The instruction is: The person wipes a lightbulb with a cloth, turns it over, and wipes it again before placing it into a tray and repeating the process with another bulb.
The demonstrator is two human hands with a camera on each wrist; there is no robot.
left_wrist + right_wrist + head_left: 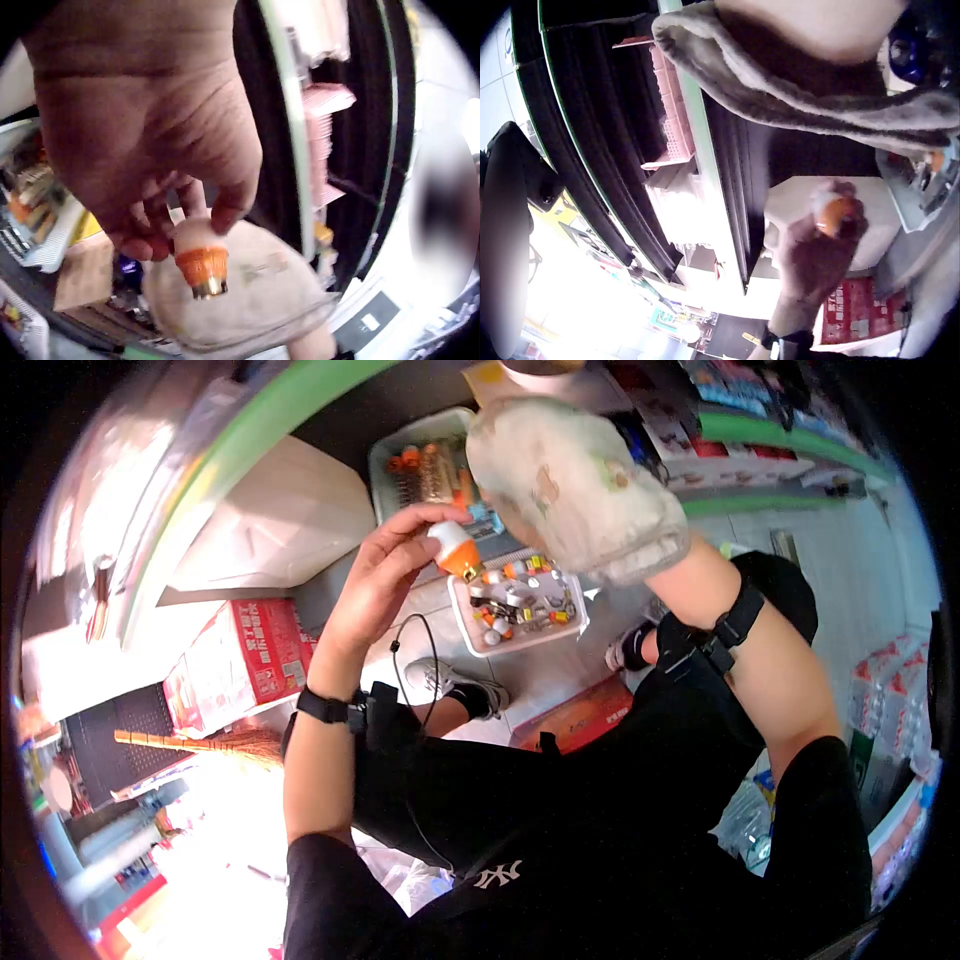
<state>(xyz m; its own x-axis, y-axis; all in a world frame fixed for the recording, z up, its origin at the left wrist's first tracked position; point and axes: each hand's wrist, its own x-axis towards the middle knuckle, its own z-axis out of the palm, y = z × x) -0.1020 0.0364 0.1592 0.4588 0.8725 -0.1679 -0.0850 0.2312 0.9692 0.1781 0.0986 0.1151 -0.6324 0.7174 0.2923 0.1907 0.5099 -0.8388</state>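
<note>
A small bulb-shaped item [456, 550], white on top and orange below with a metal end, is pinched by the fingers of my left hand [385, 575]. The left wrist view shows the same bulb [201, 259] between thumb and fingers, metal end down. A pale, stained cloth [570, 485] covers my right hand, so its fingers are hidden; it is raised beside the left hand, and the cloth [780, 97] hangs round the wrist in the right wrist view. Below both hands is a white tray [490, 650] of small bulbs and metal parts.
Behind the left hand stands a grey bin [380, 495] with orange-topped items. A white box [275, 520] and a red carton [240, 660] are at the left. Green-edged shelves [790, 435] run at the upper right. A red box [575, 720] lies on the floor between the feet.
</note>
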